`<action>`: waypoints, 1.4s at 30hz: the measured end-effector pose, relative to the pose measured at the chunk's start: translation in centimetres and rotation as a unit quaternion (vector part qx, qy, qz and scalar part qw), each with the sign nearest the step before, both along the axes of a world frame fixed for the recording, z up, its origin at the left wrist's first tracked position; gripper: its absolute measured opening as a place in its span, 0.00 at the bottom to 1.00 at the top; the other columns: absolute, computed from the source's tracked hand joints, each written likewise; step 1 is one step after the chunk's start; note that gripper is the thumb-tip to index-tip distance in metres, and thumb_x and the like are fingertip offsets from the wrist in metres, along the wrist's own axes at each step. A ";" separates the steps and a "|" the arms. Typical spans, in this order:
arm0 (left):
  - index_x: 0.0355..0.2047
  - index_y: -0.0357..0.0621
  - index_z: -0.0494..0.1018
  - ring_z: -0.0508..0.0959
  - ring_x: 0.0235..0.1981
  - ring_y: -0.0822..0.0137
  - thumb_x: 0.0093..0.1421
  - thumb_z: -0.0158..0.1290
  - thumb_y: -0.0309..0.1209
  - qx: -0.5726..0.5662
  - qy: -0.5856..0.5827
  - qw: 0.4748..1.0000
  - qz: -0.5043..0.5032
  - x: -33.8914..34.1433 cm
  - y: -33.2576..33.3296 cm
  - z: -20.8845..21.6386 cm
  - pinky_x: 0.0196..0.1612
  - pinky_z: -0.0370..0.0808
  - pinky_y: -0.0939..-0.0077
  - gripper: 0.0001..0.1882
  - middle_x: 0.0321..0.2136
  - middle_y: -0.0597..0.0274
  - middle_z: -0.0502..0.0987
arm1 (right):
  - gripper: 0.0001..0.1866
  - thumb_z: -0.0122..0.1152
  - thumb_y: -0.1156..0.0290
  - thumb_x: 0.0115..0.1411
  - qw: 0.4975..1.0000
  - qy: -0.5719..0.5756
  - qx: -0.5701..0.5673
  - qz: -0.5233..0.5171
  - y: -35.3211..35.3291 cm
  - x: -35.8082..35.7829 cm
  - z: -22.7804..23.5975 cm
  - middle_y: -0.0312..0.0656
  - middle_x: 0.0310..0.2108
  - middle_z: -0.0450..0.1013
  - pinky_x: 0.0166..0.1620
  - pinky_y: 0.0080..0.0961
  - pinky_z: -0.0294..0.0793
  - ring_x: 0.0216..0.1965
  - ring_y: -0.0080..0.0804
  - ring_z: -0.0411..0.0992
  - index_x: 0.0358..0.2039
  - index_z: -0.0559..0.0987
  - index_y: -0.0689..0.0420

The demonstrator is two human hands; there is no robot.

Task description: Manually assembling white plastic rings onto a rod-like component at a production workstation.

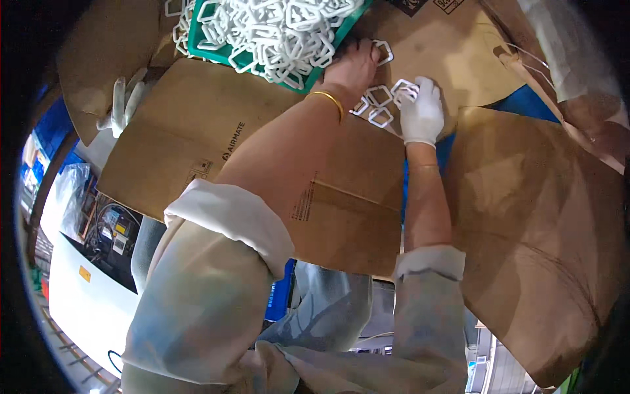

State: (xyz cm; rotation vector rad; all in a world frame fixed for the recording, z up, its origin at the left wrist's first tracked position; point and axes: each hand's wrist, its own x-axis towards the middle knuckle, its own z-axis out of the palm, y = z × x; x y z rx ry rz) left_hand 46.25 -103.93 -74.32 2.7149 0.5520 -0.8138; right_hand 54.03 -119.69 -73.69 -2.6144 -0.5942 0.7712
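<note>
Links (379, 106) lie loose right of the green tray (346, 29), a gloved hand among them

Printing shows on the cardboard sheet (184, 105) that reaches from the tray toward the person: a line of dark lettering (233, 141) with a small mark, boxed symbols (199, 169) next to it, and, farther from the tray, a faint block of small print (304, 200). Right of the tray, two dark printed panels (449, 5) are cut off by the upper edge of the view.

The left hand (352, 65), bare, with a gold-coloured bracelet (335, 103) at the wrist, reaches diagonally to the tray's right side, back upward. Its fingers are bent and close together near a single white link; whether they grip anything, I cannot tell. The right hand (423, 115), in a white glove, stretches almost straight forward, farther right of the tray, with its fingers curled around white links (407, 90). Several more lie between that hand and the tray, and a heap (275, 39) of them fills the tray. Left of the tray rests another white glove (120, 108).
</note>
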 end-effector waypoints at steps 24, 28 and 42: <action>0.42 0.37 0.69 0.81 0.38 0.51 0.59 0.49 0.29 -0.128 -0.049 0.986 -0.092 -1.8 -0.4 1.9 0.32 0.82 0.56 0.13 0.43 0.47 0.68 | 0.16 0.61 0.66 0.56 0.972 0.171 0.068 -0.143 -1.0 1.4 -0.5 0.56 0.39 0.78 0.46 0.35 0.75 0.40 0.46 0.78 0.41 0.77 0.63; 0.43 0.43 0.71 0.82 0.36 0.52 0.62 0.47 0.32 -0.152 -0.077 0.985 0.015 -3.2 -0.7 0.6 0.30 0.81 0.59 0.11 0.40 0.54 0.73 | 0.16 0.60 0.65 0.56 0.994 0.036 0.044 -0.094 -0.9 -3.5 -0.6 0.53 0.41 0.75 0.46 0.43 0.74 0.43 0.54 0.75 0.44 0.75 0.57; 0.45 0.42 0.70 0.82 0.35 0.50 0.58 0.51 0.30 -0.152 0.018 0.982 -0.107 -6.7 -1.8 1.6 0.32 0.79 0.55 0.14 0.39 0.51 0.74 | 0.16 0.59 0.68 0.55 0.971 0.211 -0.002 -0.114 -5.8 -8.2 -2.0 0.54 0.38 0.76 0.42 0.42 0.75 0.41 0.54 0.76 0.43 0.71 0.58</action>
